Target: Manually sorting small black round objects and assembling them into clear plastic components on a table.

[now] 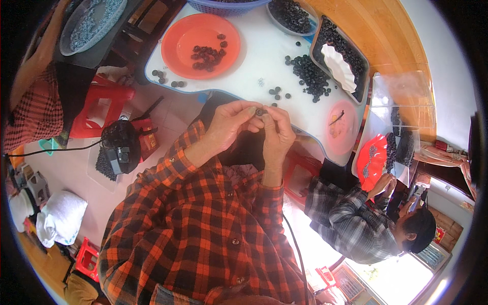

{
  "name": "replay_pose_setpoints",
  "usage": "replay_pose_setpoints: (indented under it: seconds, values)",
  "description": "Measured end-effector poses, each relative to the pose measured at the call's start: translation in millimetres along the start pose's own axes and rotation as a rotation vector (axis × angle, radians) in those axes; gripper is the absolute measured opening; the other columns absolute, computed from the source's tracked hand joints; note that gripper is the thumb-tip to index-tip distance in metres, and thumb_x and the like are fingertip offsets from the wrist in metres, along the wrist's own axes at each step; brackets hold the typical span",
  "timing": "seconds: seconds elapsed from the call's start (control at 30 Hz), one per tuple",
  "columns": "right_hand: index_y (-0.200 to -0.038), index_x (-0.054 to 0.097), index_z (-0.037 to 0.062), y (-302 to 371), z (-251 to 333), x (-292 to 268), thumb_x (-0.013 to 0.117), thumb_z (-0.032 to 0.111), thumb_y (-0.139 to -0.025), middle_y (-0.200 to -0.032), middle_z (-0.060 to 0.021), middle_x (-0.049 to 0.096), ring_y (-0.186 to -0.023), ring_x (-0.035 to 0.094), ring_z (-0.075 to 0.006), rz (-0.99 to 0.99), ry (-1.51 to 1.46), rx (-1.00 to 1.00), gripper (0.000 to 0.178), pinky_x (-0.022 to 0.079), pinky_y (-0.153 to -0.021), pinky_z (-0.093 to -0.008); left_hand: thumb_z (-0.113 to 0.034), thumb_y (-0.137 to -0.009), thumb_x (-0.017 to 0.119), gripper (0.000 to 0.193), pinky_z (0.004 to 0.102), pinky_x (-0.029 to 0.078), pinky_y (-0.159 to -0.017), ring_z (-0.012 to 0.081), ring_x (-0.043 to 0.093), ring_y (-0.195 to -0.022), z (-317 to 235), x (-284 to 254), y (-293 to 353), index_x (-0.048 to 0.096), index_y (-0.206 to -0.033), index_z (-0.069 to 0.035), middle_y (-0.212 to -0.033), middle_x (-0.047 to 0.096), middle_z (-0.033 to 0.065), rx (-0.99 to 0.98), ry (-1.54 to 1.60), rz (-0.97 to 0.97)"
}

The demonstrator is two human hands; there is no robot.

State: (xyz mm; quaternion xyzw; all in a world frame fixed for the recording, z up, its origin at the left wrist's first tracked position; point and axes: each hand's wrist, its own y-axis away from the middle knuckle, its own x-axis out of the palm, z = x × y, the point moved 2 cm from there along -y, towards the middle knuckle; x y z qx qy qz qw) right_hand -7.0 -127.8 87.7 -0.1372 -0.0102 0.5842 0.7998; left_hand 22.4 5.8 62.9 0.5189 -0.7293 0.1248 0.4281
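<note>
Above the near edge of the white table (244,66), my left hand (230,122) and my right hand (277,133) meet, thumbs and fingertips closed together. Pinched between them is a small dark round piece (260,112); its exact kind is too small to make out. Just beyond my fingers lie several loose dark round pieces (277,96). An orange basin (175,48) to the left holds more of them, and a few sit beside it along the table edge. A larger pile of black round pieces (310,76) spreads to the right.
At the back stand a blue basket (229,7), a bowl of dark pieces (292,18) and a tray (365,84) with a white scalloped dish (338,68). A pink plate (341,132) is at right. A co-worker (366,223) handles a red dish (373,160). Red stools (99,109) flank the table.
</note>
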Motion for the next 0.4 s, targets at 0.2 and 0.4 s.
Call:
replay_pose_setpoints:
  seconds: [0.2,0.4]
  values:
    - [-0.105,0.069,-0.0002,0.4,1.0,-3.6,0.066,-0.003,-0.09,-0.104,-0.0064,0.063,-0.09,0.059,-0.0118,0.008,-0.011,0.001,0.016,0.047,-0.077,-0.0231,-0.011,-0.1,0.057,0.024,0.0256,0.06,-0.071,0.0131,0.069,-0.079,1.0,0.3,0.8,0.064,-0.117,0.003,-0.094,0.07,0.0099,0.024,-0.024,0.019]
    - [-0.106,0.07,0.001,0.9,5.9,-4.0,0.066,-0.004,-0.09,-0.104,-0.0064,0.062,-0.09,0.059,-0.0124,0.036,0.018,-0.025,0.017,0.048,-0.077,-0.0229,-0.006,-0.097,0.059,0.024,0.0261,0.058,-0.076,0.015,0.068,-0.085,3.6,-6.3,0.9,0.063,-0.118,0.006,-0.102,0.069,0.0122,-0.001,-0.036,0.031]
